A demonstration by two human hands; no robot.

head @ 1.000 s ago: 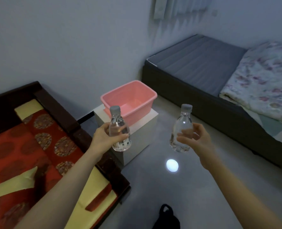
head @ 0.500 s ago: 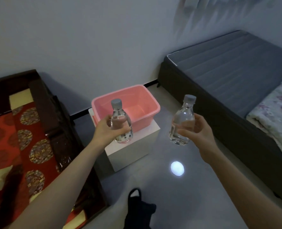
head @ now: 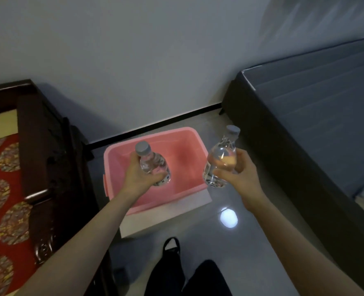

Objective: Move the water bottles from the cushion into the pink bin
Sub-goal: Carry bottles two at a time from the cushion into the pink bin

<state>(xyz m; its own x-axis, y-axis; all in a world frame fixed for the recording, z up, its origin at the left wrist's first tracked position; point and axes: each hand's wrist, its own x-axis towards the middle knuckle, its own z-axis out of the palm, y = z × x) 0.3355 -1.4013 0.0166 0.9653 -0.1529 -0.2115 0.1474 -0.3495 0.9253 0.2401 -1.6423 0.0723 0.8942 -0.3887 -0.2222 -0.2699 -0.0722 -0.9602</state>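
Note:
My left hand (head: 138,177) grips a clear water bottle (head: 152,163) with a grey cap, held upright over the inside of the pink bin (head: 183,159). My right hand (head: 237,175) grips a second clear bottle (head: 222,160), tilted slightly, just off the bin's right rim above the floor. The pink bin sits on a white box (head: 166,216) against the wall, and its visible inside holds nothing. The red patterned cushion (head: 4,201) lies at the far left on a dark wooden seat (head: 42,167).
A dark bed frame with a grey mattress (head: 317,116) fills the right side. Grey glossy floor (head: 226,238) with a light reflection lies between bed and box. My dark-clothed legs (head: 187,276) show at the bottom. A white wall stands behind the bin.
I have come closer to the bin and now look down into it. My left hand has carried its bottle over the bin's inside; my right hand's bottle has reached the bin's right rim.

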